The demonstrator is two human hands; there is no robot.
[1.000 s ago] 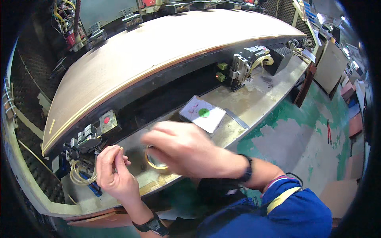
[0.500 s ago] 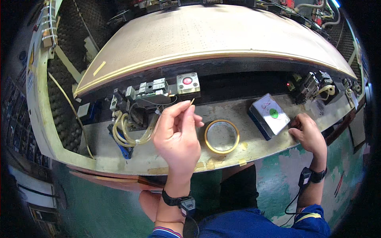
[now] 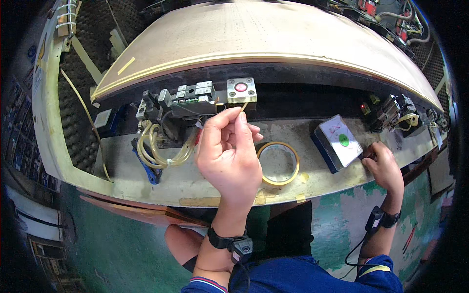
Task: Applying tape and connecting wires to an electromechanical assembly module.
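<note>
My left hand (image 3: 230, 149) is raised over the middle of the metal ledge, thumb and forefinger pinched. A thin, short yellowish strip (image 3: 245, 105) sticks up from between the fingertips, just below a metal block with a red round button (image 3: 241, 87). My right hand (image 3: 382, 163) is curled closed at the right, close against a dark box (image 3: 328, 148) with a white top and a green round sticker. Whatever its fingers hold, if anything, is hidden. On the ledge, right of my left hand, lies a roll of yellow tape (image 3: 297, 167).
Behind the ledge rises a large curved pale board (image 3: 273, 39). Valve blocks (image 3: 193, 97) and coiled clear tubing (image 3: 159, 155) stand left, beside a blue-handled tool (image 3: 152, 175). More fittings (image 3: 391, 115) sit right. Tape scraps (image 3: 300, 198) stick to the front edge (image 3: 205, 201).
My left hand has moved slightly right and up with the strip, closer to the metal block. My right hand stays curled beside the box. The whole view has shifted a little.
</note>
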